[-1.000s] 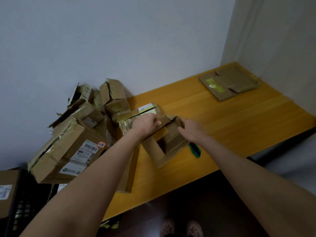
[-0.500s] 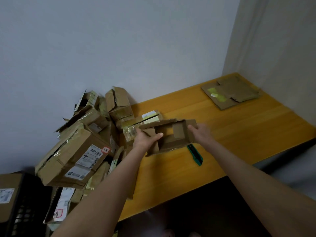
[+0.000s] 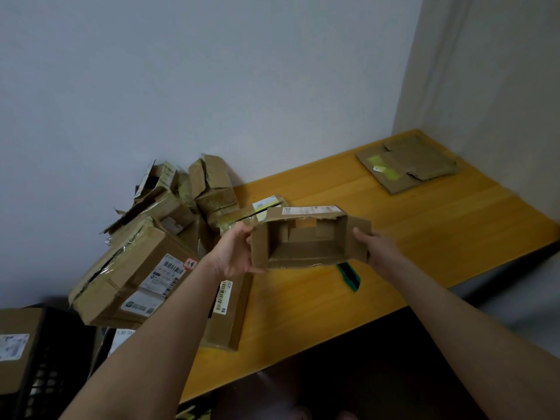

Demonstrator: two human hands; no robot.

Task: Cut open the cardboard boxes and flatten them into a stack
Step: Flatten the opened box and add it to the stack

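1. Presently, tabletop (image 3: 424,237) shows open wood between box pile (image 3: 145,259) at L and flattened stack (image 3: 406,165) in far R corner.
2. Small box (image 3: 306,237) held above table's middle, mouth facing person; flaps splayed, top rim torn, white label.
3. L hand (image 3: 233,253) grips L flap; R hand (image 3: 375,247) grips R flap, thumbs front.
4. Green cutter (image 3: 348,275) on table, just below.

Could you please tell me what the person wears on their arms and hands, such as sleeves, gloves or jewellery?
Nothing that shows. The left hand and right hand are bare: no gloves, no rings visible. The left forearm and right forearm are uncovered to the frame's edge, with no sleeve, watch or bracelet.
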